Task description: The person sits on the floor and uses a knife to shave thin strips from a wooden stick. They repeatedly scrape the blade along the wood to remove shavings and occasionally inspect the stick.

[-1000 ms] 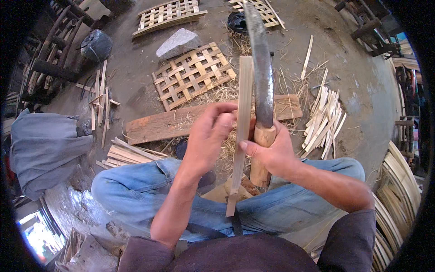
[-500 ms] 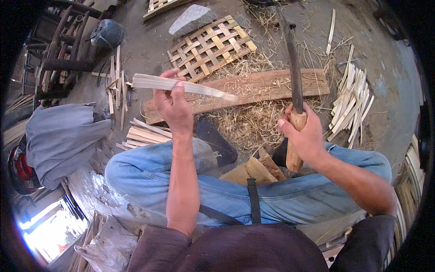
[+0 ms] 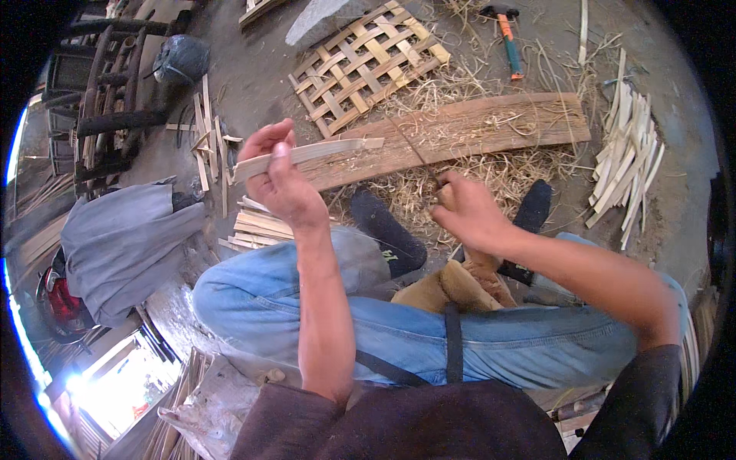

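My left hand pinches a pale bamboo-like strip between thumb and fingers, over the left part of a long wooden board. The strip's right end points toward the middle of the board. My right hand is closed around the handle of a long-bladed knife, and the fingers mostly hide the handle. Seen nearly edge-on, its thin dark blade leans up and left over the board, to the right of the strip's end. A gap shows between blade and strip.
Beyond the board lie a woven slat panel, a grey stone and a hammer. Curly shavings surround the board. Strips are piled at right and by my left knee. A tan-brown object rests between my legs.
The knife has swung down and left from upright, and my right hand has moved left toward the strip. My left hand still holds the strip, slightly lower. The view has shifted.
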A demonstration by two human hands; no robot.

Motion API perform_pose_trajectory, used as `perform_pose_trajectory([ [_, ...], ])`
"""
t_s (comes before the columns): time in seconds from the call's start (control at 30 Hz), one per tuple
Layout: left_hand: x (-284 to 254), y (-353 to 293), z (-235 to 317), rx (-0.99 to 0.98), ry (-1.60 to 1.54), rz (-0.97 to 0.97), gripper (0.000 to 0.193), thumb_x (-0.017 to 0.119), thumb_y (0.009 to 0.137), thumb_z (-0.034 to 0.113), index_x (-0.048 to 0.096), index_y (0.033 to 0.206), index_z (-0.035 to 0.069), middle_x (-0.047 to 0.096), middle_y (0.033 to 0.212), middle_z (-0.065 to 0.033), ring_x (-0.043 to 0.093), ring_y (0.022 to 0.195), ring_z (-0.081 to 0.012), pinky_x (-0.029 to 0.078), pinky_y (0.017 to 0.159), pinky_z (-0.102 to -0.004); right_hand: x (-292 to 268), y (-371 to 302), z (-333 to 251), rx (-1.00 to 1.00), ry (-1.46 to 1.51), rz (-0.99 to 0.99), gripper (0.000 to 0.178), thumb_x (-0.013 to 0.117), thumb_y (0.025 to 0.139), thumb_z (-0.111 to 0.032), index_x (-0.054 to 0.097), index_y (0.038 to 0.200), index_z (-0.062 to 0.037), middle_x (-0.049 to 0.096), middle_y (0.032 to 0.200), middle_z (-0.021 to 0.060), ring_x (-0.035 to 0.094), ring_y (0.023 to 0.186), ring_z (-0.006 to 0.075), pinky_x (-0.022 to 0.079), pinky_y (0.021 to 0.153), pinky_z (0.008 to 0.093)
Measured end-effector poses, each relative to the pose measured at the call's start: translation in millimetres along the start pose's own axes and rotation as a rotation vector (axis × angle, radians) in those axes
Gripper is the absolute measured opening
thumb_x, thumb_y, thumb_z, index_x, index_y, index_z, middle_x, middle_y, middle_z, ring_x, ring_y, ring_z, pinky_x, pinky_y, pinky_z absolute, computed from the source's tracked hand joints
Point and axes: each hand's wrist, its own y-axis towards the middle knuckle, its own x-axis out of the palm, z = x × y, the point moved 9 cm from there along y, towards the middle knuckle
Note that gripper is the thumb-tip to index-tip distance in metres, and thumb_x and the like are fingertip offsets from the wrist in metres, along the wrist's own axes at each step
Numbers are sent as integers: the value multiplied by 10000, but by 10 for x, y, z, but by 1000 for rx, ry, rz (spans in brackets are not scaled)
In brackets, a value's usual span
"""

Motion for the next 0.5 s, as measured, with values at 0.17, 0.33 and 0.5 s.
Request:
perform_pose_trajectory([
  [0.17,-74,58,160,71,-142,66,275,495,974,292,543,1065,37,513,769,-30,520,762,-152,453,807,-359,536,319,-44,-64,264,23,402,648,783,-229,537,1054,47,650,868,275,637,858,452,505,807,495],
  [0.33,-104,-1,105,52,-297,5,518,406,950,592,366,710,135,301,658,14,315,625,-136,326,692,-323,846,598,45,-32,152,-69,372,651,799,-195,529,1071,27,638,802,267,641,799,443,511,743,471],
  [0.5,-76,-73,194,42,-213,-5,412,423,947,415,323,656,142,287,623,22,300,593,-123,289,601,-291,830,387,-478,-102,263,-290,413,684,810,-191,475,1091,28,622,751,271,640,736,451,527,659,487],
])
